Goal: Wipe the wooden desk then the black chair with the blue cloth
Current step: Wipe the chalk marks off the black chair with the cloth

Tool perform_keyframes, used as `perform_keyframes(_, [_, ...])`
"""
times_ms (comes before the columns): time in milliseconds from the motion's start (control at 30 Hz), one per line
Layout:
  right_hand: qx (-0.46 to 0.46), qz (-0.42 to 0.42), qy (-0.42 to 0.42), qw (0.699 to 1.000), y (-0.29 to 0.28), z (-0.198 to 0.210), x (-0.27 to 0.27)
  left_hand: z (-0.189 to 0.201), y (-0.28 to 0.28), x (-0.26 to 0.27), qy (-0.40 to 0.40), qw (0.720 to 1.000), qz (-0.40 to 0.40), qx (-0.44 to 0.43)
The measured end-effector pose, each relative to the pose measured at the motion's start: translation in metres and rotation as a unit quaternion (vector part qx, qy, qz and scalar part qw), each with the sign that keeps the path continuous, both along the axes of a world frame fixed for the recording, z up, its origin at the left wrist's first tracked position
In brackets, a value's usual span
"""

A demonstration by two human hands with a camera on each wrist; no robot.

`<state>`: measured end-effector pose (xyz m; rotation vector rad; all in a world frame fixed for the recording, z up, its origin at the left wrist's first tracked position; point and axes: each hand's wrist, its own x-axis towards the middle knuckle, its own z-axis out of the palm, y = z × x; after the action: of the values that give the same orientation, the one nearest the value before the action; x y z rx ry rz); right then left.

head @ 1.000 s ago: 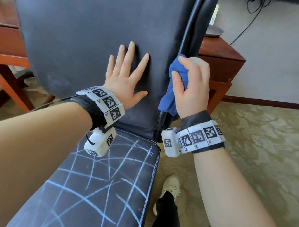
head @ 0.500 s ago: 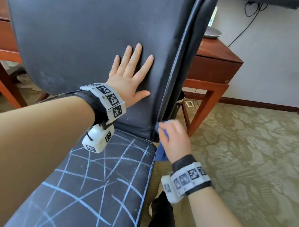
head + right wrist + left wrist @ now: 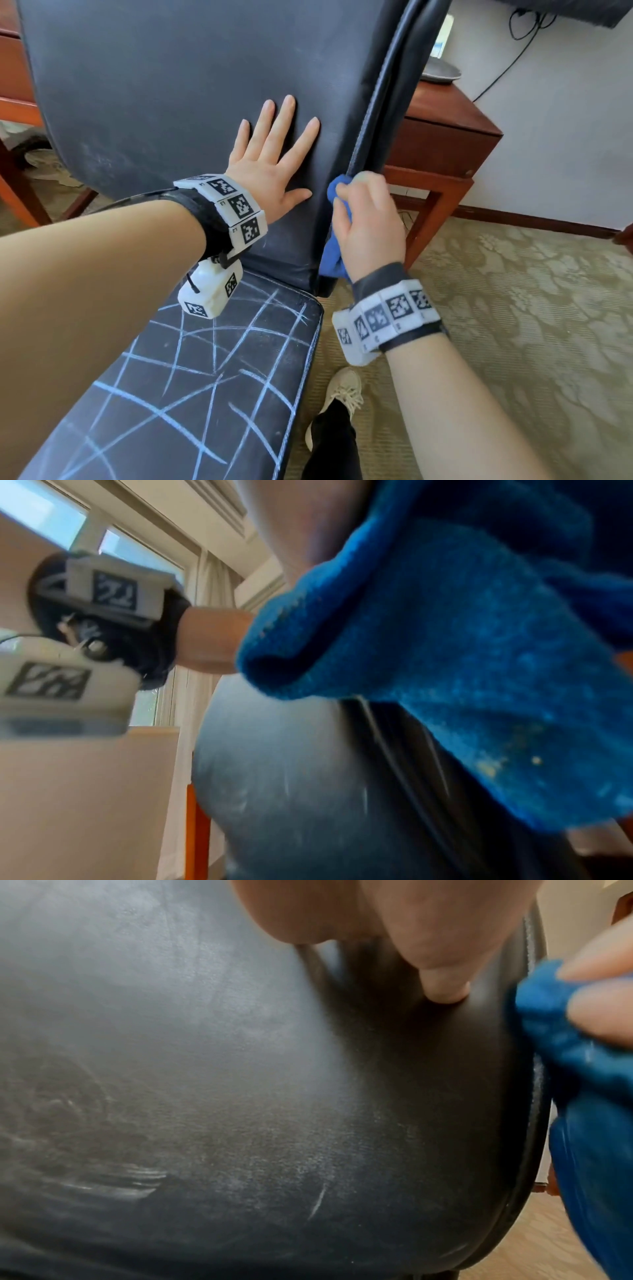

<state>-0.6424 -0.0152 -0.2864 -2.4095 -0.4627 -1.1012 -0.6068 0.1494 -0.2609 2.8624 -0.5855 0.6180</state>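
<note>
- Left hand [image 3: 270, 171] spread flat, fingers straight, on the backrest of the black chair [image 3: 164, 85]; probably bracing it against the rubbing force.
- Right hand [image 3: 368, 226] clenched round the bunched blue cloth [image 3: 334, 240], pressed to the backrest's side edge at 3 o'clock of the left hand; bunching likely suits that narrow piped seam.
- Loose cloth tail hanging toward 6 o'clock, near the seat corner.
- Seat [image 3: 205, 377] at 6 o'clock crossed with pale chalk-like lines, seemingly not yet wiped.
- Room along the edge toward 12 o'clock open; wooden desk [image 3: 442, 137] close at 2 o'clock, limiting outward elbow swing.
- Right wrist view blurred, so finger placement on cloth unclear.
</note>
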Motion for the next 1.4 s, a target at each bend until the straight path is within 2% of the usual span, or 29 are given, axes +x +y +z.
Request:
perform_keyframes(133, [-0.031, -0.007, 0.089, 0.996, 0.004, -0.040, -0.018, 0.000, 0.000, 0.000, 0.002, 1.000, 0.006, 0.001])
perform_keyframes(200, [-0.003, 0.020, 0.102, 0.995, 0.001, -0.038, -0.023, 0.001, 0.002, -0.002, -0.001, 1.000, 0.008, 0.004])
perform_keyframes(267, [0.052, 0.049, 0.072, 0.995, -0.003, -0.015, -0.024, 0.004, 0.004, -0.005, -0.013, 1.000, 0.007, 0.006])
perform_keyframes(400, [0.118, 0.047, -0.039, 0.991, -0.010, 0.067, -0.001, 0.019, 0.009, -0.007, -0.075, 0.997, -0.023, -0.018])
perform_keyframes(500, [0.107, 0.034, -0.069, 0.991, -0.012, 0.115, 0.032, 0.036, 0.003, -0.004, -0.040, 0.999, 0.003, 0.017])
perform_keyframes(567, [0.101, 0.018, -0.059, 0.993, -0.010, 0.126, 0.049, 0.042, -0.002, 0.001, -0.016, 0.999, 0.015, 0.040])
perform_keyframes(667, [0.118, 0.012, -0.061, 0.991, -0.006, 0.108, 0.053, 0.042, -0.006, 0.006, 0.013, 0.999, 0.018, 0.042])
perform_keyframes(967, [0.152, 0.048, -0.046, 0.986, 0.005, 0.014, 0.021, 0.036, -0.006, 0.011, 0.030, 0.996, 0.007, 0.089])
perform_keyframes(1100, [0.155, 0.049, 0.012, 0.987, 0.010, -0.049, -0.001, 0.035, -0.009, 0.007, 0.036, 0.995, 0.020, 0.092])
perform_keyframes(1200, [0.138, 0.054, 0.117, 0.982, 0.007, -0.085, -0.021, 0.034, -0.012, 0.003, 0.034, 0.996, 0.027, 0.076])
perform_keyframes(1267, [0.180, 0.057, 0.158, 0.969, -0.004, -0.093, -0.031, 0.033, -0.012, 0.001, 0.034, 0.997, 0.025, 0.069])
perform_keyframes(1400, [0.292, 0.008, 0.069, 0.954, -0.031, -0.059, -0.022, 0.033, -0.013, -0.002, 0.050, 0.995, 0.034, 0.073])
